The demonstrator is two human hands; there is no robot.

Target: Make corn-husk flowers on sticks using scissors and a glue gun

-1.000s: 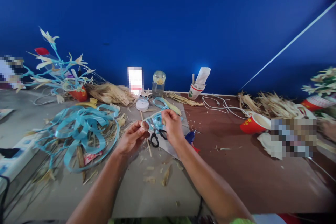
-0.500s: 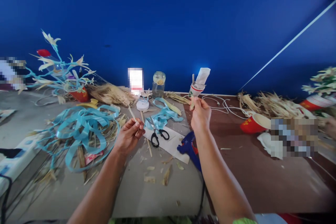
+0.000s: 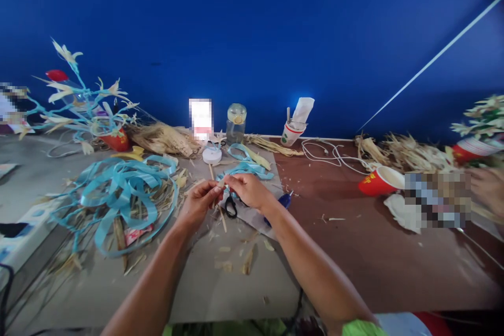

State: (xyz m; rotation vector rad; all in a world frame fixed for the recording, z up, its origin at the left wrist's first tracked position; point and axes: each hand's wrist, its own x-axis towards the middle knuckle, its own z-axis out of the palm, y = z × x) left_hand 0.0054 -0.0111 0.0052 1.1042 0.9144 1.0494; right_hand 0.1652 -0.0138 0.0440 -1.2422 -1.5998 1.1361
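Observation:
Over the middle of the table, my left hand (image 3: 202,200) and my right hand (image 3: 251,190) meet fingertip to fingertip. Both are closed, pinching a small pale piece of dried husk (image 3: 221,183) between them; the fingers cover much of it. Just beneath lie black-handled scissors (image 3: 231,207), their blades hidden by my right hand. My right forearm crosses over a blue glue gun (image 3: 284,200), leaving only part of it visible. Light-blue ribbon (image 3: 254,169) lies behind my hands, and a big loose heap of the same ribbon (image 3: 114,189) is to the left.
A glass jar (image 3: 237,123), a white round container (image 3: 211,155) and a paper cup (image 3: 292,134) stand toward the blue wall. A red cup (image 3: 380,180) lies tipped at right, near another person's hand (image 3: 488,189). A ribbon-wrapped branch with husk flowers (image 3: 84,89) and a power strip (image 3: 29,236) are left.
My right hand has come down and left from near the paper cup to meet my left hand. The glue gun sits shifted, and my right hand now covers part of the scissors.

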